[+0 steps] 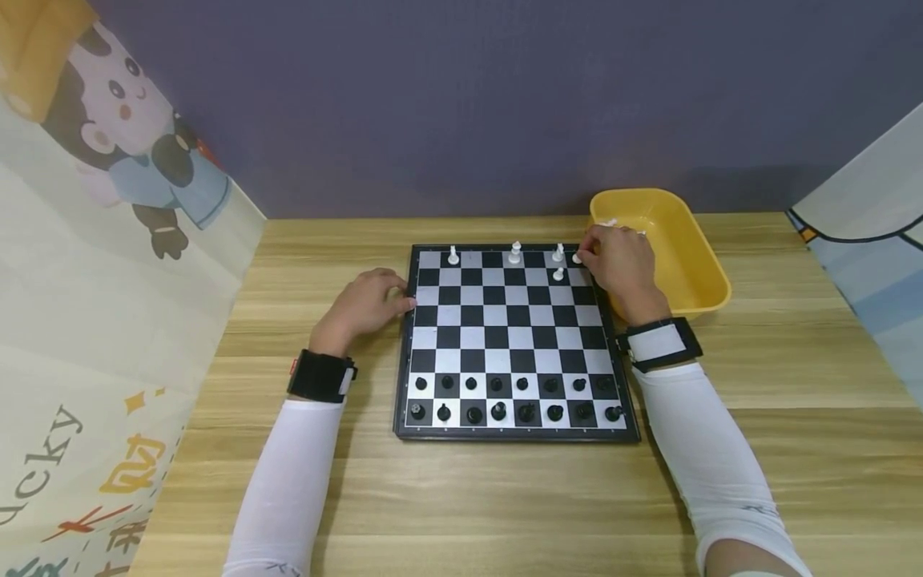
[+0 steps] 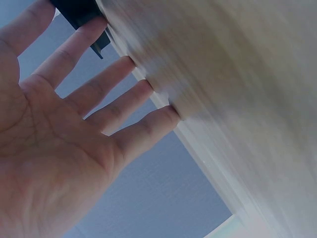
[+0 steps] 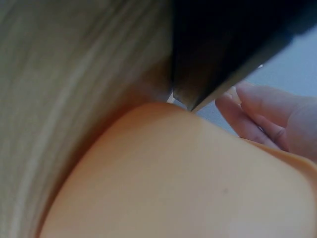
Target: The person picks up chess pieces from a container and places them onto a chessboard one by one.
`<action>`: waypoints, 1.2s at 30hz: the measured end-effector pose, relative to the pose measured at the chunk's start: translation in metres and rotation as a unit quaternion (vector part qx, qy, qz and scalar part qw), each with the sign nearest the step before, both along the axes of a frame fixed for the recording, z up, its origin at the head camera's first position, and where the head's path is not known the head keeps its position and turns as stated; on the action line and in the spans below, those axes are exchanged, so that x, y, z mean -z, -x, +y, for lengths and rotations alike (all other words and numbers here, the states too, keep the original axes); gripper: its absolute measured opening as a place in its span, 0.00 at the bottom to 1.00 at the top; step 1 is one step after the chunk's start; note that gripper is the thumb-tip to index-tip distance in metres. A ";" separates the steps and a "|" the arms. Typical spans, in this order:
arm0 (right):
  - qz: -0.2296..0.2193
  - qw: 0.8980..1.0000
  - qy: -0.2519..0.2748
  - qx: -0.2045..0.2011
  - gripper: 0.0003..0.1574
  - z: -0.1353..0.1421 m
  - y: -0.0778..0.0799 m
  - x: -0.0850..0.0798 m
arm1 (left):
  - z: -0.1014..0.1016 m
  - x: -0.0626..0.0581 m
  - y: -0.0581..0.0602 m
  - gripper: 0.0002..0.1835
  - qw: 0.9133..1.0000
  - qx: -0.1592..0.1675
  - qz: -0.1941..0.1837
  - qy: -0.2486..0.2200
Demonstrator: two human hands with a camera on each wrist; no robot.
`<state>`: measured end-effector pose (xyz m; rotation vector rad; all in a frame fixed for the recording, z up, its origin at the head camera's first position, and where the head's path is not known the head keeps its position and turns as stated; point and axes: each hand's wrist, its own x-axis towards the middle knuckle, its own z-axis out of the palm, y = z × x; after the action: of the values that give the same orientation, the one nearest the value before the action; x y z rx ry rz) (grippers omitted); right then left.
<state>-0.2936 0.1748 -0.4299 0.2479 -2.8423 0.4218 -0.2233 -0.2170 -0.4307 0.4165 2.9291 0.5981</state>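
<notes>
A black-and-white chessboard lies flat on the wooden table. Its left edge is touched by my left hand, whose fingers look extended in the left wrist view. At the far right corner, my right hand pinches a white chess piece between thumb and fingers; its kind is mostly hidden. Along the far row stand a white piece, a taller white piece and another white piece. A white pawn stands one row nearer. Black chess pieces fill the two near rows.
Right of the board, a yellow plastic bin sits under my right hand and wrist, with white pieces partly visible inside. A dark blue-grey panel rises behind the table. Printed cloth hangs at the left side.
</notes>
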 end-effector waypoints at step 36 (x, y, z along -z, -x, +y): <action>-0.041 0.994 0.099 0.012 0.18 0.043 -0.008 -0.043 | -0.002 0.003 0.001 0.26 1.000 0.004 -0.001 0.000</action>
<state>-0.2857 0.2176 -0.3867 0.1604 -2.8526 0.7175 -0.2248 -0.2185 -0.4332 0.4268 2.9245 0.5959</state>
